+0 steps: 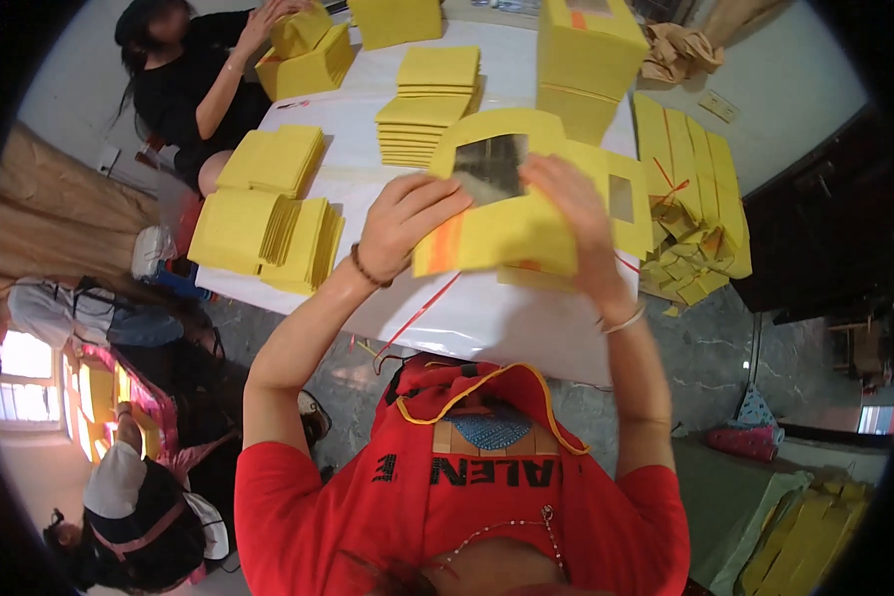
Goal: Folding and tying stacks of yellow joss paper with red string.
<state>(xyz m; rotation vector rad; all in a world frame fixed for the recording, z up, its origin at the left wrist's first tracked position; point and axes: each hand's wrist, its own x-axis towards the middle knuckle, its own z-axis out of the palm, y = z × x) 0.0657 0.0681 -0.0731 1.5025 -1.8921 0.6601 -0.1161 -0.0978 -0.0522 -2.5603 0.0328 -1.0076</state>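
Observation:
A yellow paper box blank [507, 223] with a clear window and an orange stripe tilts up above the near part of the table. My left hand [407, 223] grips its left side, fingers laid over the front beside the window and thumb hidden. At the window's right edge, the bent fingers of my right hand [571, 204] hold the blank; this hand is slightly blurred. Behind it, another yellow windowed piece [624, 233] shows at the right, partly covered. Folded yellow pieces [407, 129] are stacked just beyond the blank.
Piles of folded yellow pieces [238, 233] cover the left of the white-covered table [507, 328]. A tall yellow stack [586, 70] stands at the far right. Tied yellow bundles [695, 189] sit beyond the right edge. Across the table a person [189, 89] handles yellow boxes; others work at lower left.

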